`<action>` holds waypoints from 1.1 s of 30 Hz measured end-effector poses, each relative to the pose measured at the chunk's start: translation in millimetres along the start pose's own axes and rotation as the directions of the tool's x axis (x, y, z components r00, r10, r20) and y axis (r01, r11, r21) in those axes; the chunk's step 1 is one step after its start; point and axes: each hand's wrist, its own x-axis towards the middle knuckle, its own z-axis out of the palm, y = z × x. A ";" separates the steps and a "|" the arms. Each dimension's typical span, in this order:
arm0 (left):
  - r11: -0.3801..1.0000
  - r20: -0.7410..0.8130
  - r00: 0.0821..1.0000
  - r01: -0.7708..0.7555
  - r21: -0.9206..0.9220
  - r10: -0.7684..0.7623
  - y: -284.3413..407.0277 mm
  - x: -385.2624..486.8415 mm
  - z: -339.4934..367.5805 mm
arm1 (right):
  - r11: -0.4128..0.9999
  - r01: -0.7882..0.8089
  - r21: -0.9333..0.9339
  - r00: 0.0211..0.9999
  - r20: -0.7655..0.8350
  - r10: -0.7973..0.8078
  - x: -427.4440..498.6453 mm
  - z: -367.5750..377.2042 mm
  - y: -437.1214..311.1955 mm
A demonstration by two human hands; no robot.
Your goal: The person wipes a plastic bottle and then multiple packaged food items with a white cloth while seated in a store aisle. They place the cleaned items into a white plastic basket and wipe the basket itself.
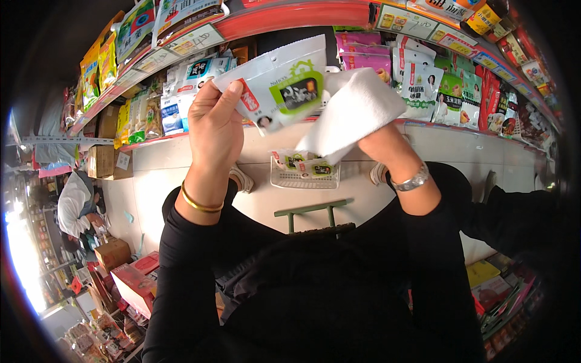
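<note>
Pinched by its left end, a white and green printed plastic food pouch (272, 90) is held up by my left hand (217, 120), thumb on its front. A white cloth (352, 118) drapes over my right hand (383, 143) and hides the fingers. The cloth overlaps the right end of the pouch; whether it presses on it I cannot tell. Below, on the floor, stands a white perforated plastic basket (305, 180). Pouches (317, 168) of matching print lie in it.
Ahead runs a store shelf (295, 20) with a red edge and price tags. Packaged foods (420, 81) line its lower level. Between my legs is a green metal bar frame (313, 208). A person (79, 204) bends near cardboard boxes (111, 254) at left. Another person's dark-clothed leg (517, 218) is at right.
</note>
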 end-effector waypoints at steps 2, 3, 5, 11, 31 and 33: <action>0.988 -0.019 0.995 0.096 -0.118 -0.099 16.1 -13.3 11.3 | 0.967 -0.040 0.251 0.999 0.000 0.041 -1.2 18.1 -8.5; 0.974 -0.028 0.988 0.142 -0.175 -0.149 19.9 -19.8 13.0 | 0.953 -0.077 0.294 0.997 0.041 0.068 -3.1 25.9 -7.4; 0.966 -0.033 0.981 0.183 -0.185 -0.192 21.8 -25.9 9.8 | 0.982 -0.021 0.187 0.994 0.105 0.001 -6.6 35.7 -6.9; 0.936 0.050 0.957 0.291 -0.199 -0.287 3.0 -32.6 -27.0 | 0.879 -0.164 0.447 0.983 -0.005 0.186 -14.0 58.8 -6.8; 0.728 0.180 0.780 0.625 -0.281 -0.599 -39.7 -72.4 -20.3 | 0.992 -0.095 -0.085 0.950 -0.306 0.065 -3.4 78.9 0.1; 0.693 0.215 0.785 0.616 -0.374 -0.581 -45.9 -73.6 -21.0 | 0.985 -0.046 -0.166 0.967 -0.255 0.002 0.1 78.8 -10.2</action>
